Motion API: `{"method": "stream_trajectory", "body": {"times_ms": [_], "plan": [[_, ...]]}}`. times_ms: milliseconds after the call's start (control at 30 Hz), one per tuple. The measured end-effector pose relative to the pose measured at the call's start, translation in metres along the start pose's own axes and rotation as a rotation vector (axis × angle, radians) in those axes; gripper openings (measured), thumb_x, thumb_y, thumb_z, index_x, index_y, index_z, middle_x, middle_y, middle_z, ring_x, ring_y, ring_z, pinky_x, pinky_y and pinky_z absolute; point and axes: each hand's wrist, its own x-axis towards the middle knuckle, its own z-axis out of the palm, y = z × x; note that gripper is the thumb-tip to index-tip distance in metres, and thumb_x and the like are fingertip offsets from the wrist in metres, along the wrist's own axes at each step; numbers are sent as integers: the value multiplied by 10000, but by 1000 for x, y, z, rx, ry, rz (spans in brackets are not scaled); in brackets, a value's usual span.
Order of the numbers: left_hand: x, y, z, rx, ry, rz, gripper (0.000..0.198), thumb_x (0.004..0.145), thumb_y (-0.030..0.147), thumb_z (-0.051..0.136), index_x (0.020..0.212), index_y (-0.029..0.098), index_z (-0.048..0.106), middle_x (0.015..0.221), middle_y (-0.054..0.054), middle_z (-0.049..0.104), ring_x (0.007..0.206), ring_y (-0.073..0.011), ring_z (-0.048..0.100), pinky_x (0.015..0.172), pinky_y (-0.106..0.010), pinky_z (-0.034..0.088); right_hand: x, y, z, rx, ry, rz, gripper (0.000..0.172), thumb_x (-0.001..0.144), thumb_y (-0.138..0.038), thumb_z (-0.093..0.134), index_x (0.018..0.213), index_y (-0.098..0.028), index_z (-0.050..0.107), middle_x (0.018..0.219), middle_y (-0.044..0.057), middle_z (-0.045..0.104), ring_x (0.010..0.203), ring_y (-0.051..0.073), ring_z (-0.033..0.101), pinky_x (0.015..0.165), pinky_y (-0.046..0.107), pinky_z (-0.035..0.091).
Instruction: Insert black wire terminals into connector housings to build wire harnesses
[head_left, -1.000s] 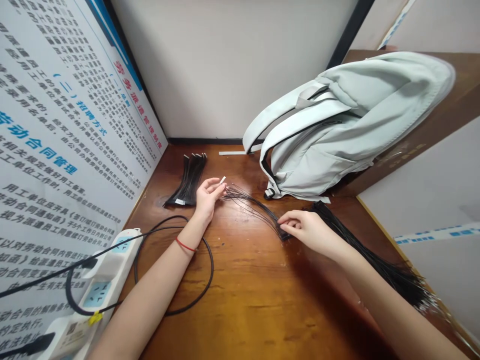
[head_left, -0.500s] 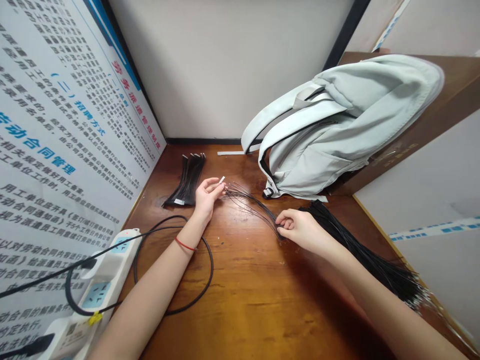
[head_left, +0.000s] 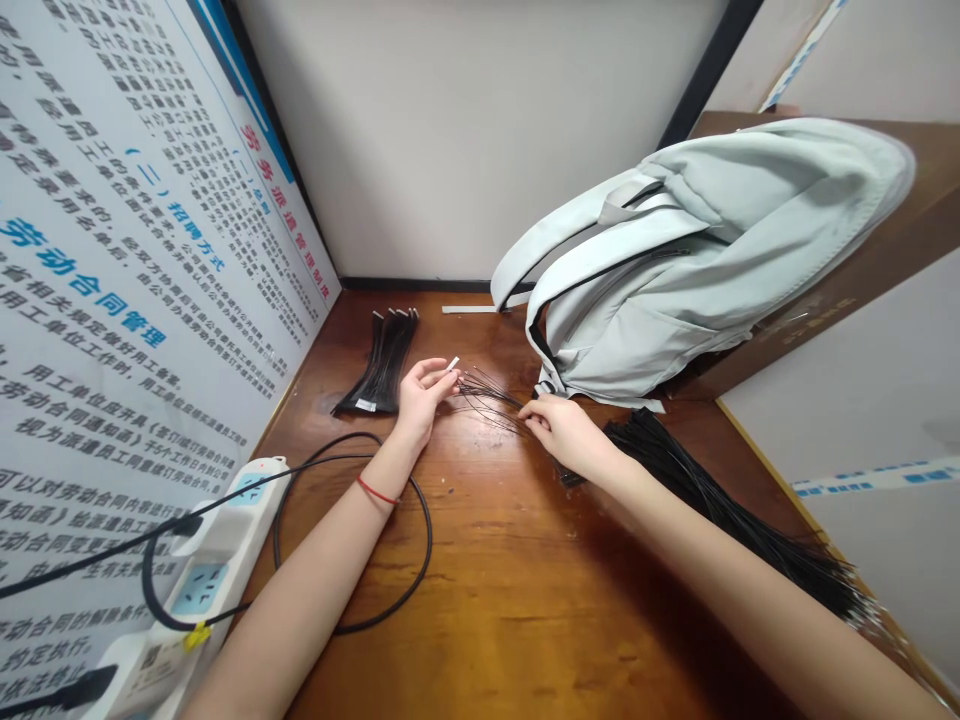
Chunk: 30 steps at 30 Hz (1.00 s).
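**Cramped corner desk, wires everywhere**

The wooden desk [head_left: 495,590] is wedged into a corner: plain wall [head_left: 480,130] at the far end, a poster [head_left: 112,280] full of print along the left. A grey backpack [head_left: 697,260] slumps far right. The left hand [head_left: 424,395] pinches a small white tab [head_left: 452,364] in its fingertips. The right hand [head_left: 559,430] has its fingers closed on thin black wires [head_left: 487,392] that fan out mid-desk between the two hands. A big bundle [head_left: 712,500] trails off to the near right, and a tied bundle [head_left: 382,360] lies far left. A power strip [head_left: 202,580] and a looped cable [head_left: 409,585] sit near left.
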Motion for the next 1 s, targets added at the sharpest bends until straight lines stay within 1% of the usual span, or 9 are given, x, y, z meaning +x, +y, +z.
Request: {"method": "stream_trajectory", "body": {"times_ms": [133,333,433,533,633,733,800,867,1000], "plan": [[0,0,1,-11,-1,-3,438,512,251,798,855,140,550,728,-41,685,657,-127,652,619,-237,498,29,-10,10,106,-5,-94,150,803,-130,529,782,-158,675,729,46,589,652,143,531,653,264,407],[-1,4,2,-27,7,-11,445,490,248,802,859,146,574,724,-27,682,646,-126,645,616,-242,494,69,-30,27,322,-106,-215,26,731,-146,649,718,-165,661,638,-11,559,600,120,495,599,242,372],[-2,6,2,-40,6,-13,451,486,246,800,889,149,621,722,-17,681,635,-115,634,610,-232,483,78,-35,36,350,-107,-275,66,680,-165,709,682,-162,643,616,-23,544,591,114,468,598,242,359],[-2,7,2,-72,25,-36,445,466,239,806,876,135,666,745,-30,692,654,-115,635,636,-237,486,79,-37,41,348,-81,-292,66,699,-134,675,680,-159,617,667,-8,563,617,117,474,622,249,370],[-1,6,3,-93,51,-37,417,456,230,815,837,118,687,768,-51,705,678,-125,646,687,-259,501,74,-34,43,392,0,-233,70,748,-117,582,701,-165,564,710,8,572,650,128,505,643,263,394],[-1,5,4,-85,64,-7,407,481,242,814,849,113,695,794,-71,715,704,-147,662,750,-305,517,71,-29,46,550,174,-19,64,803,-174,488,744,-185,509,682,-2,569,632,134,542,636,274,426],[-1,5,4,-70,59,3,408,491,250,813,858,112,697,797,-79,719,715,-158,670,777,-329,526,70,-27,50,694,276,88,56,805,-230,486,766,-192,495,697,-1,579,632,137,567,635,277,449],[-2,4,5,-47,47,-1,409,488,250,816,854,111,698,784,-82,722,719,-170,677,779,-341,536,71,-27,54,838,318,104,92,785,-282,520,779,-192,503,742,12,597,667,142,594,652,278,471],[-3,2,5,8,40,-5,394,496,257,815,841,108,695,794,-93,725,751,-197,686,771,-360,549,71,-31,59,1009,297,54,186,749,-365,579,797,-191,534,795,35,633,756,159,625,712,287,499]]}}
